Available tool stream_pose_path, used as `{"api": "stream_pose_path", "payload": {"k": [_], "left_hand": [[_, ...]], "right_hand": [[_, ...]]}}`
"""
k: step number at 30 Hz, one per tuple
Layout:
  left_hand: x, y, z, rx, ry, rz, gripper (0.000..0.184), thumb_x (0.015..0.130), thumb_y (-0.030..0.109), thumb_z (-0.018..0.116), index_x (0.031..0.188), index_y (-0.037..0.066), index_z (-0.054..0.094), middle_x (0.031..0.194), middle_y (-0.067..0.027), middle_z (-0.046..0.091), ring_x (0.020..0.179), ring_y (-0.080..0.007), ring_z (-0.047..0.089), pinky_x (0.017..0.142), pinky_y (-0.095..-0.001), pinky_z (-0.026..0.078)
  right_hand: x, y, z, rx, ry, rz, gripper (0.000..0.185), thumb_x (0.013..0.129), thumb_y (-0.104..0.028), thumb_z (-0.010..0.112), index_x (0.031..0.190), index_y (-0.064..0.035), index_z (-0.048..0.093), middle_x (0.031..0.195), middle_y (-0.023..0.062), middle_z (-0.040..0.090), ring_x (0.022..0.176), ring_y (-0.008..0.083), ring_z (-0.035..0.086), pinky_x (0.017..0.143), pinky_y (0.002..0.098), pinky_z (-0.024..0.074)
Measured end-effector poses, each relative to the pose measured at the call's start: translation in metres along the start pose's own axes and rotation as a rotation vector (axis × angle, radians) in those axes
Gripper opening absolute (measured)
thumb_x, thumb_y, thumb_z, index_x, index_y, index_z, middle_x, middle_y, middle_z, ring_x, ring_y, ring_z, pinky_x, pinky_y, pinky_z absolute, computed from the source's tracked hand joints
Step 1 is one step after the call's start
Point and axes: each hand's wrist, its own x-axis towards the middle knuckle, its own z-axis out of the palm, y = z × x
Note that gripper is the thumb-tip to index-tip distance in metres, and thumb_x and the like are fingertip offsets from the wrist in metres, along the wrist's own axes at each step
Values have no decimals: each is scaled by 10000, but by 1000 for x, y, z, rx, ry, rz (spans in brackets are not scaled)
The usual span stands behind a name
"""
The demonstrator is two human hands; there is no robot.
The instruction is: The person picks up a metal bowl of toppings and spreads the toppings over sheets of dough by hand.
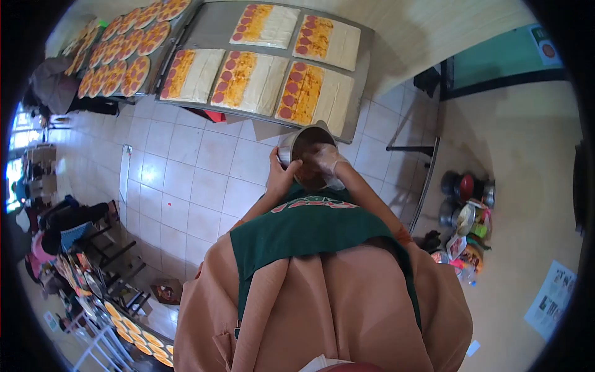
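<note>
A deep metal bowl [286, 150] is held close to the front of my green apron, its mouth tilted up toward me. My left hand [284, 173] grips its left side, with the thumb over the rim. My right hand [328, 161], in a clear plastic glove, reaches into the bowl. Its fingers are blurred, and the dark contents are hard to make out. Beyond the bowl, several flat rectangular dough sheets [338, 99] lie on a metal table [211, 25]. Each has a row of round red slices and a strip of orange-yellow topping along its left part.
Several round topped pizzas [135, 75] lie on another table at upper left, beside a person in dark clothes [56, 80]. More round bases [133, 332] sit at lower left, near seated people. Pots [455, 186] and food packets stand on the right. Tiled floor [180, 167] shows between.
</note>
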Motion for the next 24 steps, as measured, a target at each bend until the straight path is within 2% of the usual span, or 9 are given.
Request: {"api": "stream_pose_path", "payload": {"k": [2,4,7,10,13,14,17,18,24], "left_hand": [[14,3,2,16,-14,60,957,723,372,707,1398,-81,204,1329,-293,391,1235,-352,419,1039,-373,331],[30,6,2,46,-13,104,958,720,372,712,1388,-98,211,1324,-297,394,1233,-352,420,1038,-374,332],[55,11,-1,71,7,131,951,719,359,718,1370,-124,220,1303,-303,406,1208,-347,442,1028,-372,344],[77,23,-14,-20,8,133,930,720,311,729,1354,-139,219,1262,-284,431,1142,-315,482,995,-364,375],[90,31,-27,-31,76,102,914,727,288,726,1357,-132,213,1253,-268,437,1124,-296,485,973,-362,391],[94,33,-32,5,100,133,910,737,284,722,1369,-115,205,1258,-266,436,1116,-292,488,963,-361,396],[101,44,-53,0,168,65,905,751,302,714,1380,-97,201,1251,-259,439,1106,-285,488,952,-354,396],[101,53,-60,-45,164,-4,895,766,319,700,1387,-85,198,1245,-248,442,1109,-277,479,953,-344,387],[123,73,-115,-110,176,-68,871,782,312,684,1400,-61,196,1255,-224,438,1119,-270,464,967,-331,370]], "right_hand": [[28,26,-3,148,-3,2,345,821,-262,687,1072,-35,622,917,80,653,805,186,629,672,330,535],[35,23,-7,254,-11,-22,308,832,-243,681,1036,-23,611,902,61,639,774,149,611,639,299,524],[41,0,-19,381,12,86,267,866,-207,644,1043,-12,603,921,49,636,759,145,596,652,253,507],[57,-5,-23,708,-16,33,197,880,-188,628,1014,-44,621,857,23,621,685,108,577,537,235,470],[59,-17,-44,866,-145,-78,212,901,-183,610,1047,-31,594,827,14,600,655,81,544,554,205,445],[57,-24,-50,891,-103,-88,178,908,-160,596,1016,-18,595,812,14,599,662,79,541,573,195,441],[81,-1,-69,880,-3,-23,164,907,-162,601,999,-26,601,793,12,596,662,78,540,565,199,438],[88,4,-70,855,81,15,137,891,-146,607,957,-27,613,738,13,588,628,82,536,554,206,440],[153,38,-55,555,354,208,107,849,-99,608,909,-12,623,734,41,597,576,131,545,521,237,464]]}}
